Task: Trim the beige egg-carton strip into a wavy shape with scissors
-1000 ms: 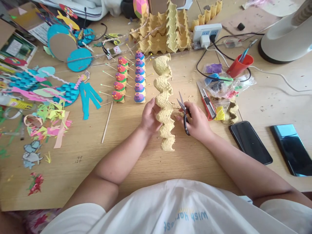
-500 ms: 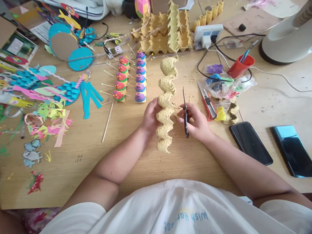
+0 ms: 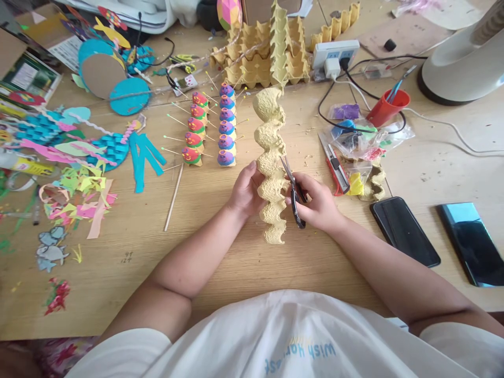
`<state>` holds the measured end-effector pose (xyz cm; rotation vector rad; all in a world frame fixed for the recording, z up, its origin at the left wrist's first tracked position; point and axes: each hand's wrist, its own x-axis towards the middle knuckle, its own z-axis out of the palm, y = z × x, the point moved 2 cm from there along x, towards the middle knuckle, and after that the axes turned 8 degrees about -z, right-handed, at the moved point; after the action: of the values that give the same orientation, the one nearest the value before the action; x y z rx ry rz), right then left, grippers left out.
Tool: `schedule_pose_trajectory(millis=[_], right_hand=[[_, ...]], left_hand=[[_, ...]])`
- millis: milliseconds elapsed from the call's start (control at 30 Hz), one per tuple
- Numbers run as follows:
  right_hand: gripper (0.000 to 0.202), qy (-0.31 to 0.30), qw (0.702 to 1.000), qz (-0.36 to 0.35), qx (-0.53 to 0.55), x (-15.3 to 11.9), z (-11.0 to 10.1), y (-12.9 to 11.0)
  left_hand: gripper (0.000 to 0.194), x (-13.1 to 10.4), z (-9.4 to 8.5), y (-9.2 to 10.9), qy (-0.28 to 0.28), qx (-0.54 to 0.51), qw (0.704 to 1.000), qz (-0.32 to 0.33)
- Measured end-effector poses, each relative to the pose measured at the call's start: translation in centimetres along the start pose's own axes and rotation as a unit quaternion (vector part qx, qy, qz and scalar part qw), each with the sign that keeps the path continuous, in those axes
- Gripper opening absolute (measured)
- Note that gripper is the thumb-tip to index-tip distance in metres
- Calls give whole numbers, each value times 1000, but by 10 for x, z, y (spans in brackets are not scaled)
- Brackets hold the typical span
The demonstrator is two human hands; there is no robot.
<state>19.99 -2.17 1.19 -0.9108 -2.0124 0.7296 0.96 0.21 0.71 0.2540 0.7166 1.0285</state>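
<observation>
My left hand [image 3: 247, 191] grips a tan strip of egg carton [image 3: 271, 181] by its left side, near the middle. The strip stands lengthwise in front of me, with a row of rounded cups and a wavy right edge. In my right hand [image 3: 317, 202] is a pair of black-handled scissors [image 3: 296, 197], its slightly parted blades pointing up and left at the strip's right edge. Some fingers of both hands are hidden behind the strip and the scissors. Beyond my left hand stand two painted carton caterpillars, one red and green [image 3: 196, 126], one purple and blue [image 3: 227, 126].
Egg trays [image 3: 255, 63] lie at the back beside a power strip [image 3: 335, 52]. To the right are a utility knife [image 3: 334, 165], a red cup [image 3: 388, 107], a phone [image 3: 405, 231] and a lamp base [image 3: 464, 58]. Paper crafts [image 3: 84, 194] cover the left; a thin stick [image 3: 174, 197] lies nearer.
The scissors have swung left and moved up to the strip's edge, and their blades have parted. The carton strip has tilted, its lower end shifting right and its top shifting left.
</observation>
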Motion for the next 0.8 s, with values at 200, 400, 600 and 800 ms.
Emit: schedule_pose_trajectory(millis=[200,400,600,800], right_hand=[[43,7,1000,-6,-8,1,-2,-2],[50,28,992,86,92,2,0,-3],[50,16,992,66,105,2,3,-5],[41,15,998,35,57,-1,2,-1]], left_hand=[[44,-1,3,0,-22,26,999,24],[38,-5,12,6,18,44,997,54],[35,0,7,4,-27,-8,998,59],[41,-2,-1,6,5,10,1000,2]])
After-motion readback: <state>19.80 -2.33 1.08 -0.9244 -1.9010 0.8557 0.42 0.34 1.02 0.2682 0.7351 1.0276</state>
